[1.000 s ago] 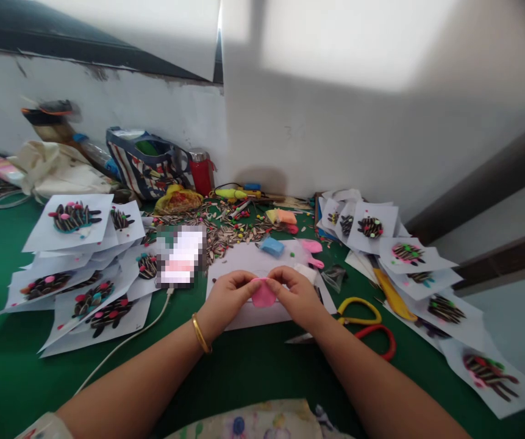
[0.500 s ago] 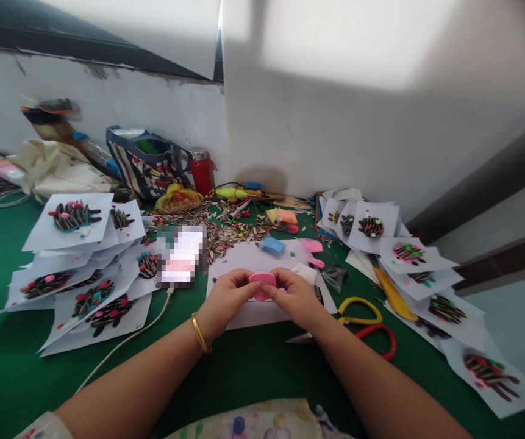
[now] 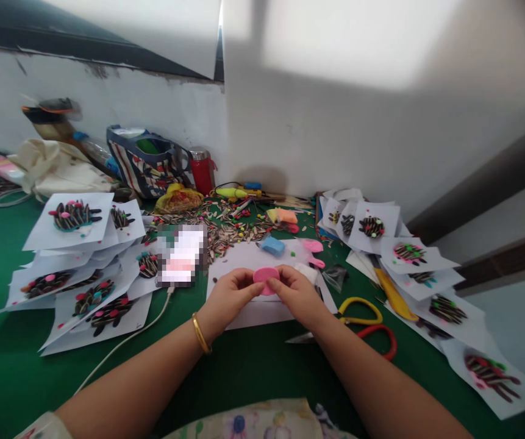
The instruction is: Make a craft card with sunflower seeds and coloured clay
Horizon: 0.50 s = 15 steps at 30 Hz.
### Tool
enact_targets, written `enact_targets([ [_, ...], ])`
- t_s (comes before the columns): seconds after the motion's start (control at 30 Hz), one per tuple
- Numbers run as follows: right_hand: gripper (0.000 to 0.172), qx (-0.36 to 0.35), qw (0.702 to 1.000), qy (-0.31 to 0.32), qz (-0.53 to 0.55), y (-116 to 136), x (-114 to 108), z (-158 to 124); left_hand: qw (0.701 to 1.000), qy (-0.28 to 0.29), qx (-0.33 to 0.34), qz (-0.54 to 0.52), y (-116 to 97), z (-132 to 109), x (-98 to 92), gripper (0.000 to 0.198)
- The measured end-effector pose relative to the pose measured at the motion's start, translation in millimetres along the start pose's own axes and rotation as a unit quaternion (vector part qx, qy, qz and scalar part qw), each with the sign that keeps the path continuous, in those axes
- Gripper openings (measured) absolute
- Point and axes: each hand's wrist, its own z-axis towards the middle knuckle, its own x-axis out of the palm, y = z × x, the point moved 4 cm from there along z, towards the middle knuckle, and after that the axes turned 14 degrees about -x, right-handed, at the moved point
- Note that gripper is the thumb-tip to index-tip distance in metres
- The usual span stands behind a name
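A flat, rounded piece of pink modelling clay (image 3: 266, 275) is pinched between my two hands. My left hand (image 3: 232, 297) grips its left edge with thumb and fingers. On the other edge, my right hand (image 3: 296, 296) is closed in the same way. Both hands are over a sheet of white paper (image 3: 255, 317) on the green table. Beyond them on the sheet lie a blue clay lump (image 3: 272, 246) and more pink clay (image 3: 312, 246). A white lump (image 3: 307, 272) sits just behind my right hand, partly hidden.
Scissors (image 3: 363, 312) with yellow and red handles lie by my right forearm, near a yellow utility knife (image 3: 392, 289). Papers with seed-covered figures are stacked left (image 3: 72, 244) and right (image 3: 408, 253). Loose sunflower seeds (image 3: 225, 228), a blurred-out phone (image 3: 182, 256) and a red flask (image 3: 202, 174) stand behind.
The pink clay has shifted slightly right and up, showing more of its face as a broader disc. My thumbs have moved lower on it. Everything else stays put.
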Motion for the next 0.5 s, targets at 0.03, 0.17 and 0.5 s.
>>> enact_targets([
  [0.03, 0.027, 0.002, 1.000, -0.001, 0.004, -0.2, 0.1, -0.1, 1.000, 0.002, 0.002, -0.002, -0.4, -0.3, 0.1, 0.033],
  [0.17, 0.027, -0.016, 1.000, 0.011, -0.015, 1.2, 0.9, -0.3, 1.000, 0.003, -0.003, 0.004, 0.4, 0.0, -0.5, 0.031],
  [0.5, 0.024, -0.020, 1.000, 0.011, -0.013, 1.0, 0.1, 0.2, 1.000, -0.002, 0.003, -0.022, 2.1, 1.9, -3.3, 0.032],
])
